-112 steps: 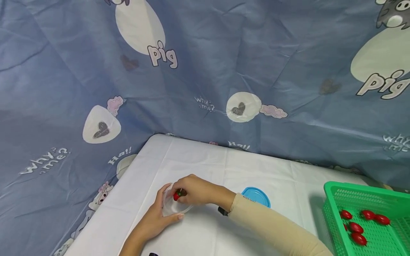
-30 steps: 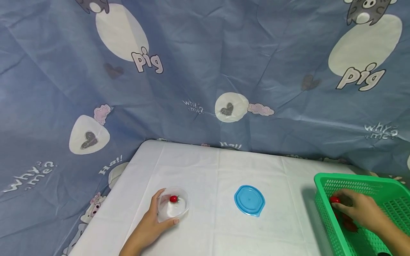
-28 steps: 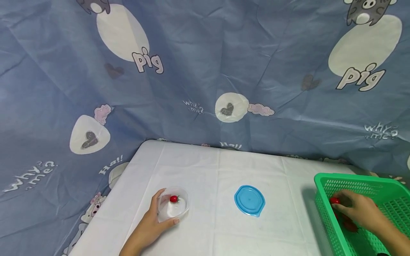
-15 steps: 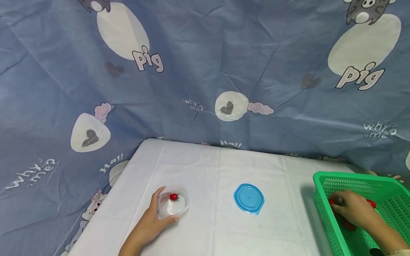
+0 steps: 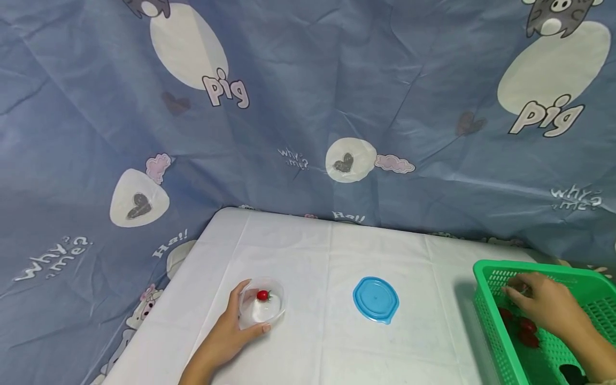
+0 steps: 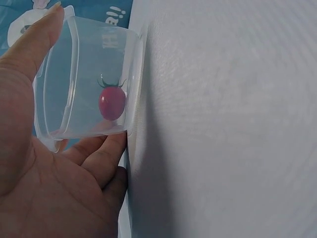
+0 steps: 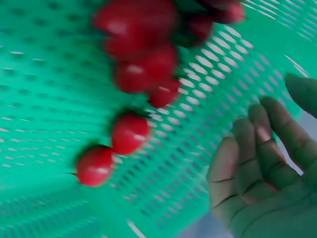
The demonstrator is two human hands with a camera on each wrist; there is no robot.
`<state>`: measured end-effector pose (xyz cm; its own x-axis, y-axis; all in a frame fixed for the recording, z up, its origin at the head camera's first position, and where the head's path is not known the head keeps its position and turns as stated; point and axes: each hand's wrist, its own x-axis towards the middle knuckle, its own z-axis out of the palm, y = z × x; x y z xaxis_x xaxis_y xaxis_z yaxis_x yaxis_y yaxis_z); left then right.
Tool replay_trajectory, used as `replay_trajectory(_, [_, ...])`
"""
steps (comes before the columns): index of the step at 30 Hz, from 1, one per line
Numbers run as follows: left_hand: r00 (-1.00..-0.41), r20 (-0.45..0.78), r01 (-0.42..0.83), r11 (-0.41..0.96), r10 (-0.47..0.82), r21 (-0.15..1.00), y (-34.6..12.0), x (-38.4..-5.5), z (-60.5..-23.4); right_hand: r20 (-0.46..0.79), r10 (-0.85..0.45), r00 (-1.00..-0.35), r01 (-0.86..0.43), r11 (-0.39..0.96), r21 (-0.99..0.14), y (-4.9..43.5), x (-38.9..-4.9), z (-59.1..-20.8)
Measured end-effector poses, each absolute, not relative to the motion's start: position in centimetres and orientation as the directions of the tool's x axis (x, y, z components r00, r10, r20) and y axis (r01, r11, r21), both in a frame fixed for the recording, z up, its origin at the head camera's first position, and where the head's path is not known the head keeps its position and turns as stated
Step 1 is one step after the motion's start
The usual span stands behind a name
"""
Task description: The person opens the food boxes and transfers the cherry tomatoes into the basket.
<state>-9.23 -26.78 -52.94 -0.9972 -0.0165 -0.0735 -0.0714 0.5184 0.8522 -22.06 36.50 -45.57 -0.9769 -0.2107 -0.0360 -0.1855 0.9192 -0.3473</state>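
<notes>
My left hand point(image 5: 228, 334) grips a clear plastic tub point(image 5: 279, 313), thumb on one side and fingers round the other, the tub standing on the white cloth. One cherry tomato point(image 5: 262, 295) with a green top lies inside it; the left wrist view shows that tomato point(image 6: 112, 103) through the wall. At the right, my right hand point(image 5: 548, 302) is over the green basket point(image 5: 498, 334). In the right wrist view its fingers point(image 7: 225, 161) are loosely bent near the basket wall, with no tomato showing between them and the thumb. Several cherry tomatoes point(image 7: 130, 133) lie in the basket.
A blue lid point(image 5: 376, 299) lies flat on the white cloth between the tub and the basket. Behind the table hangs a blue patterned curtain point(image 5: 289, 107). The table's left edge runs close beside the left arm.
Earlier my right hand held a tomato over the tub; now that hand is at the basket and one tomato lies in the tub. In the last half second it rose slightly. The left hand stays on the tub.
</notes>
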Motion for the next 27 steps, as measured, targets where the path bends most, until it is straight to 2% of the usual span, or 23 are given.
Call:
replay_trajectory(6, [-0.998,-0.066,-0.068,0.526,-0.022,0.848,-26.8,-9.2,-53.0,0.211,-0.199,-0.957,-0.265,0.897,-0.353,34.3,-22.3,-42.9])
replay_trajectory(12, [-0.998,-0.056,-0.061,0.52,-0.024,0.852,-26.9,-9.1,-52.8,0.28,-0.309,-0.909,-0.402,0.826,-0.394,29.8,-22.9,-40.3])
replay_trajectory(18, [-0.998,-0.052,-0.058,0.521,-0.026,0.852,-27.0,-9.2,-52.7,0.34,-0.512,-0.789,-0.614,0.687,-0.39,21.9,-24.0,-39.4])
replay_trajectory(22, [-0.999,-0.044,-0.052,0.514,-0.027,0.856,-27.0,-9.3,-52.8,0.28,-0.645,-0.711,-0.7,0.608,-0.376,15.7,-24.7,-39.0])
replay_trajectory(27, [-0.997,-0.072,-0.075,0.516,-0.025,0.853,-26.9,-9.3,-52.9,0.208,-0.797,-0.567,-0.788,0.451,-0.418,8.6,-24.4,-38.9])
